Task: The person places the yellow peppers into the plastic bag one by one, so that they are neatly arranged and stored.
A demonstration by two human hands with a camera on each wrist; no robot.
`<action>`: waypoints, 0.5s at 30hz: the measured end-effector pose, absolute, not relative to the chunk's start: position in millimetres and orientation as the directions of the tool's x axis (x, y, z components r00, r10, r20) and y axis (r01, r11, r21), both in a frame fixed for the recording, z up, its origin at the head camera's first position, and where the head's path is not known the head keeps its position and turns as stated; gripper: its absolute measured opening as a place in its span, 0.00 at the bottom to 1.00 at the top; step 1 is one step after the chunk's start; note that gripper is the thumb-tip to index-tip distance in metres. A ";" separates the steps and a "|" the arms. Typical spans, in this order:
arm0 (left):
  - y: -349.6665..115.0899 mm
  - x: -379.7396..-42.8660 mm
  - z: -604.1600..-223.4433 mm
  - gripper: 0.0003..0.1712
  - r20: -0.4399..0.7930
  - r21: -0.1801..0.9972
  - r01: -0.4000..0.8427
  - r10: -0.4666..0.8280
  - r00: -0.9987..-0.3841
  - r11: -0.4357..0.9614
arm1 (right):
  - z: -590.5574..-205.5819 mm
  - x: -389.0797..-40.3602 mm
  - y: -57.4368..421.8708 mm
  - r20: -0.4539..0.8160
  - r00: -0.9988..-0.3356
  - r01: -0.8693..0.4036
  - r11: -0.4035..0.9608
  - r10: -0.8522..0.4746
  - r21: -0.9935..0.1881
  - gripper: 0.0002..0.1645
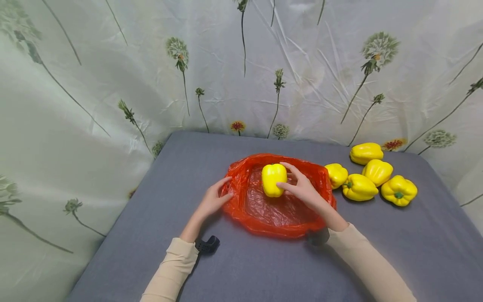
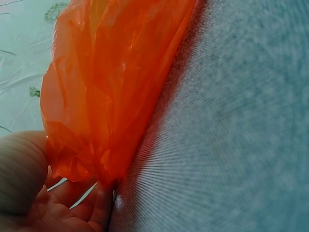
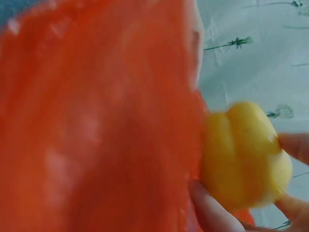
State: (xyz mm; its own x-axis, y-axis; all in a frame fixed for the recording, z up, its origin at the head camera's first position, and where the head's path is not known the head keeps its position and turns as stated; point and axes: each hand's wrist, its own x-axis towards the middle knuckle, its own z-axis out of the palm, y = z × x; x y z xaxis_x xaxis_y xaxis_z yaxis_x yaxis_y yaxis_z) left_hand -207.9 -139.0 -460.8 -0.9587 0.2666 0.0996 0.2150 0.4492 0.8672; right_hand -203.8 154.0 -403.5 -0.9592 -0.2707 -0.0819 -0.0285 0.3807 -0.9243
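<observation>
A yellow bell pepper is held over the opening of a red plastic bag by my right hand. In the right wrist view, the fingertips and thumb grip the sides of the pepper, and the bag's red wall fills the left part. My left hand grips the bag's left side. The left wrist view has the gathered edge of the bag between the thumb and fingers of the left hand. The bag lies spread with its mouth wide, facing up.
Several yellow bell peppers lie in a group just right of the bag, the closest one right at its edge. A grey cloth covers the table. Behind it hangs a pale curtain with a dandelion print.
</observation>
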 end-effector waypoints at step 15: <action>-138.3 -210.2 -465.6 0.32 0.104 0.857 0.224 0.270 -0.957 0.464 | -416.4 -235.7 126.8 -0.206 -0.937 0.118 0.301 -0.283 -0.946 0.42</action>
